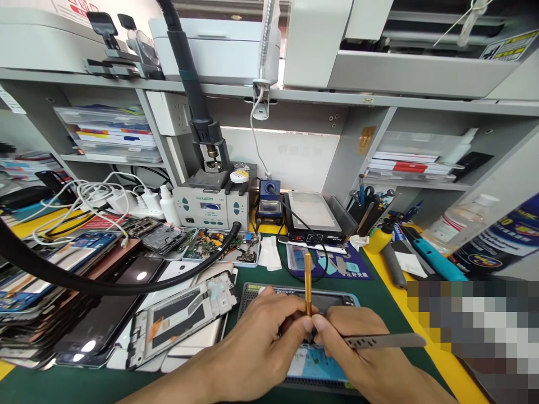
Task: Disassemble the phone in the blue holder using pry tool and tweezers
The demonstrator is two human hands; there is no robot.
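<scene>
At six o'clock on the worktop (63,387) the phone (314,363) lies flat on a dark mat (248,293), partly under both hands. The left hand (256,342) has its grip closed low on a slim orange screwdriver (307,280) standing upright. The right hand (362,350) pinches flat steel tweezers (383,340) pointing to three o'clock. The phone looks light, stiff, slick and fragile, and is best held by its edges.

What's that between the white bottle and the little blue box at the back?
In the head view, a grey station with a small screen stands between the white bottle and the blue box.
</scene>
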